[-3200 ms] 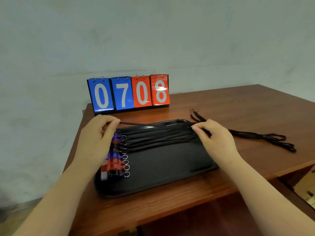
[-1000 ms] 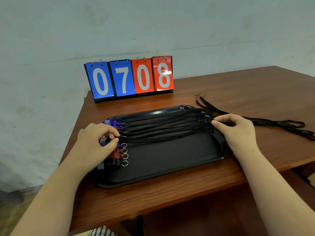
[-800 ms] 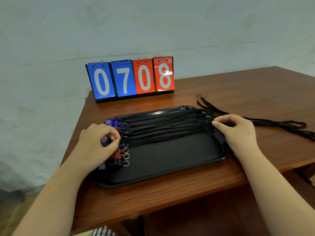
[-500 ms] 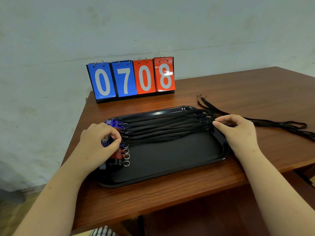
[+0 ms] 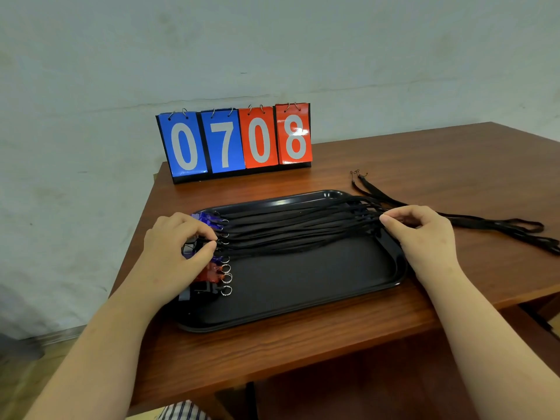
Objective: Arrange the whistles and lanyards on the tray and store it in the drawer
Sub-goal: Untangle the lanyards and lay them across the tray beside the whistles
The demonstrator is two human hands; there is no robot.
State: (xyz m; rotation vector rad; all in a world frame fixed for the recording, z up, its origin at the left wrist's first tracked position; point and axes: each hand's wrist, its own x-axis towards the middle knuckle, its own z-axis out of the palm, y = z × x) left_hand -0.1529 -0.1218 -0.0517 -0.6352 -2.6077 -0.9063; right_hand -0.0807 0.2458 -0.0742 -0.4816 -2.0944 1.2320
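1. Black tray [image 5: 303, 286] sits on the wooden table [image 5: 303, 344], near its front edge.
2. Row of whistles [image 5: 212, 274] lies along the tray's left end; black lanyards [image 5: 303, 228] stretch rightward across it.
3. The left hand [image 5: 178, 250] is curled, thumb and forefinger pinching a whistle mid-row.
4. The right hand [image 5: 424, 234] pinches lanyard ends at the tray's right rim.
5. Some loose lanyards [image 5: 485, 224] lie on the table to the right; scoreboard [image 5: 235, 140] stands behind.

My left hand [image 5: 172, 253] covered most of the whistles [image 5: 207, 220], so which one I pinched could not be told. My right hand [image 5: 424, 234] hid the ends of the lanyards [image 5: 303, 226]. The loose lanyards [image 5: 500, 226] ran off the right edge.
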